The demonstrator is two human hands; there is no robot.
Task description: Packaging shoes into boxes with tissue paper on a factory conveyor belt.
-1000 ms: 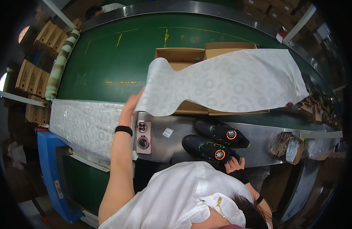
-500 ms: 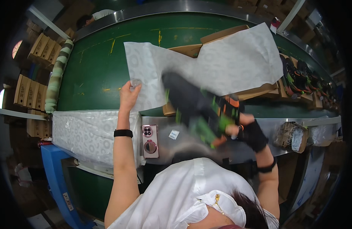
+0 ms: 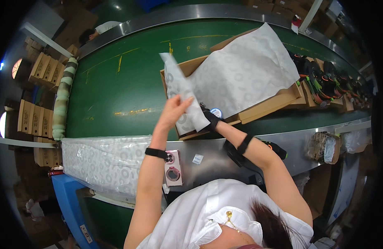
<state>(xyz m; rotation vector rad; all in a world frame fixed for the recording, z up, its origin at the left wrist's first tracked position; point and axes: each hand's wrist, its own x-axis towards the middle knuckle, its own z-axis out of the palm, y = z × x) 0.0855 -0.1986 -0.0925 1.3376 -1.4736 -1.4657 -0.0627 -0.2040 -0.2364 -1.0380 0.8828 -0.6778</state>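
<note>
Patterned grey-white wrapping paper (image 3: 241,70) spreads over an open brown cardboard box (image 3: 268,103) on the green belt. My left hand (image 3: 175,110), bare, grips the paper's folded-up left flap at the near left corner of the box. My right hand (image 3: 211,120), in a black glove, reaches to the near side of the box beside that flap; its fingers are mostly hidden by paper. A round blue and white disc (image 3: 216,113) shows at the glove. Under my right forearm, a dark shoe (image 3: 278,149) with orange and green trim lies on the metal ledge, partly covered.
A plastic-covered stack of patterned paper (image 3: 104,162) lies left on the ledge, next to a pink phone (image 3: 173,168) and a small white packet (image 3: 197,159). Several shoes (image 3: 324,81) line the belt at right. Shoe boxes (image 3: 31,118) stand beyond the padded rail (image 3: 65,99).
The shoe has left my right hand's raised grip, and that hand has moved left to the box. My left hand has moved right, folding the paper's left flap inward.
</note>
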